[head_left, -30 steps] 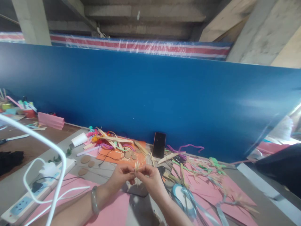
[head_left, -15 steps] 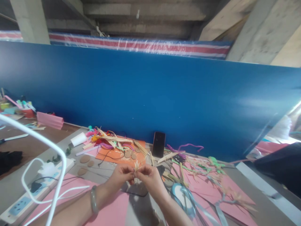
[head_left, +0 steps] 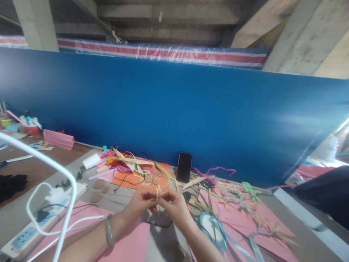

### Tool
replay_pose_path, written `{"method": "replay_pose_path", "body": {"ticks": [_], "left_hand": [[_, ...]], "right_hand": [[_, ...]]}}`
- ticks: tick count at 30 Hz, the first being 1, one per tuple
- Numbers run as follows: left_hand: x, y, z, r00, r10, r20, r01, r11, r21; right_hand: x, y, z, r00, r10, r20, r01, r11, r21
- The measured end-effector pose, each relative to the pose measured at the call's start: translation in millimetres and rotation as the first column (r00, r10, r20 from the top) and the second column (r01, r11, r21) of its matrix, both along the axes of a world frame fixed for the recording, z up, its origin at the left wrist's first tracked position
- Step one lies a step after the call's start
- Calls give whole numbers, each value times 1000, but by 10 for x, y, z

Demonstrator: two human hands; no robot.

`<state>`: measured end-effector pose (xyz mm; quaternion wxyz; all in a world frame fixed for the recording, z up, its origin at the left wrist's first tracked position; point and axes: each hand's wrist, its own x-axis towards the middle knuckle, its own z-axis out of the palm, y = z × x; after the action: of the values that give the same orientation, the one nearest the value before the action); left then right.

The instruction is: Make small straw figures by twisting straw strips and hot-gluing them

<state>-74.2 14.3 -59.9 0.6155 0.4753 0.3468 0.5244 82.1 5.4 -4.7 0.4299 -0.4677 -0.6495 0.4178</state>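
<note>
My left hand (head_left: 143, 201) and my right hand (head_left: 174, 206) meet at the middle front of the table, fingertips pinched together. Between them is a small pale straw-like flower (head_left: 159, 190), its pointed strips spreading upward. Both hands grip its base, which the fingers mostly hide. A dark flat object (head_left: 160, 220) lies on the table below the hands. To the right rests a roll of light blue ribbon (head_left: 212, 229). Behind the hands, an orange sheet (head_left: 124, 180) carries pale dried strips (head_left: 133, 160) and small round brown discs (head_left: 148, 178).
A phone (head_left: 184, 168) leans upright against the blue partition (head_left: 174, 109). At the left lie a white power strip (head_left: 24, 236) and a looping white cable (head_left: 71, 203). Pink sheets (head_left: 128, 243) lie under my forearms. Straw flowers on stems (head_left: 268, 231) are spread at the right.
My hands stay pinched on the straw flower in nearly the same place. Only a slight shift of the fingers and flower shows.
</note>
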Motion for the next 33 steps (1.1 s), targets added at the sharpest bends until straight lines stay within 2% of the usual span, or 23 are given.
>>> {"method": "replay_pose_path", "body": {"ticks": [11, 21, 27, 33], "left_hand": [[7, -19, 22, 999, 28, 15, -27, 999, -39], [-18, -27, 10, 999, 36, 0, -36, 999, -13], [3, -38, 31, 1000, 13, 26, -11, 997, -78], [2, -18, 14, 998, -25, 64, 29, 998, -57]], "right_hand": [[-14, -20, -4, 980, -61, 189, 33, 989, 147], [-9, -19, -45, 964, -75, 253, -10, 948, 319], [20, -6, -15, 970, -34, 239, -17, 977, 211], [43, 37, -49, 979, -6, 203, -30, 985, 171]]}}
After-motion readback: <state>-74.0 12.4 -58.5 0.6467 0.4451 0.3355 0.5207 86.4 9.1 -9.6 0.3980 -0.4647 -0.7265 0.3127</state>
